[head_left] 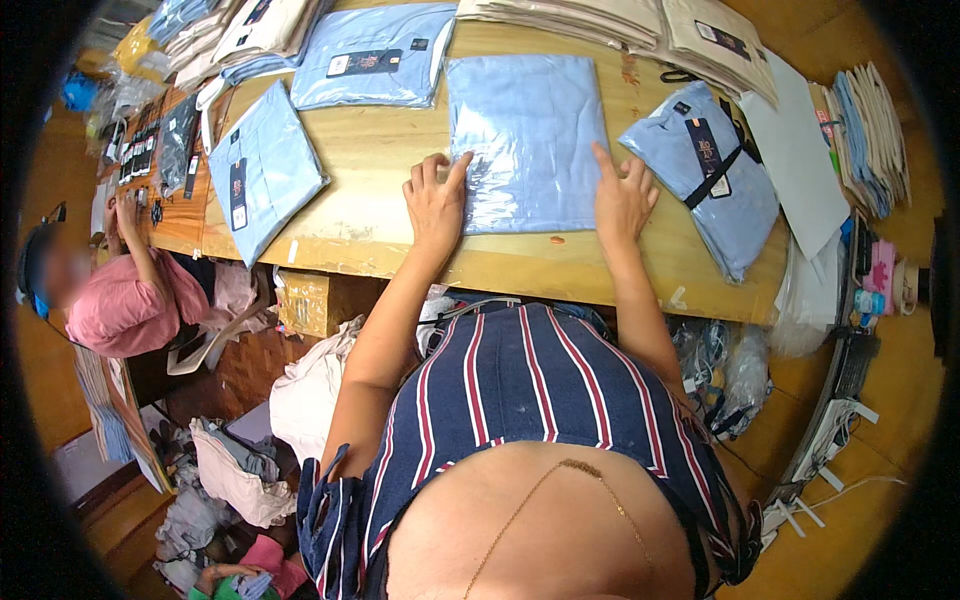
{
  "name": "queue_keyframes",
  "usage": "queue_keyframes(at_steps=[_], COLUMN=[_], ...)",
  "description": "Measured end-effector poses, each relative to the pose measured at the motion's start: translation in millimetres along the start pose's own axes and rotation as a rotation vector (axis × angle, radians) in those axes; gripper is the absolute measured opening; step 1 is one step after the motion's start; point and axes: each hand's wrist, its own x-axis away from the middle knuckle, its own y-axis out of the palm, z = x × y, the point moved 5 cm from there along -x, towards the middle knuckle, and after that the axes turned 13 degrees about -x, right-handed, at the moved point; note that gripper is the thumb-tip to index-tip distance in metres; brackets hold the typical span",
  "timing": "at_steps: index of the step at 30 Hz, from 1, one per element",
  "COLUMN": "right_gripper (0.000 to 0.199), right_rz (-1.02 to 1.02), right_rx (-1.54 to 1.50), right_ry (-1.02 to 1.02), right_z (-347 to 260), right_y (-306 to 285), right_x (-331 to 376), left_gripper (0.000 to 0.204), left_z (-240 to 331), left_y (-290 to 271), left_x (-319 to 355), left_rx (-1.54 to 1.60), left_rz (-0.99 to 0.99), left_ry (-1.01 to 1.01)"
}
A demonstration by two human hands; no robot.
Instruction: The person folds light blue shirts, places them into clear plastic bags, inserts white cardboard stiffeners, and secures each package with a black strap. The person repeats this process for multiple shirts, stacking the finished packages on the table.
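Observation:
A folded light blue garment in a clear plastic bag (525, 140) lies flat on the wooden table (370, 190) in front of me. My left hand (437, 200) rests at its left edge, the thumb on the plastic and the other fingers bent and apart. At the opposite edge is my right hand (625, 198), its thumb touching the bag and its fingers loosely spread. Neither hand is closed around the packet. To the right lies another bagged blue garment (705, 180) with a dark tag and a black strap across it. A tagged blue packet (262, 170) lies slanted to the left.
Another tagged blue packet (375, 58) lies at the back, beside stacks of beige packets (570, 22). A white sheet (795, 150) hangs over the right corner. At the left, a co-worker in pink (140, 300) reaches to the table. Cloth heaps (240, 470) lie below.

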Motion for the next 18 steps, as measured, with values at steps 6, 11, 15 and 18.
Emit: queue_keyframes(at_steps=[6,11,15,18], right_gripper=[0.031,0.037,0.044,0.046], right_rz=[-0.141,-0.006,-0.141,-0.307], right_rx=[-0.027,-0.113,-0.186,-0.242], right_ry=[0.270,0.121,-0.316,-0.256], right_z=[15,7,-70,-71], right_y=[-5,-22,-15,17], right_x=[4,-5,5,22], left_gripper=[0.033,0.036,0.040,0.050], left_z=[-8,-21,37,47], left_y=[-5,-7,-28,-4], left_x=[4,3,-1,3], left_rx=[-0.157,0.096,0.169,0.043], left_rz=[-0.075,0.058,0.014,-0.117], left_ry=[-0.080,-0.115,0.187,0.232])
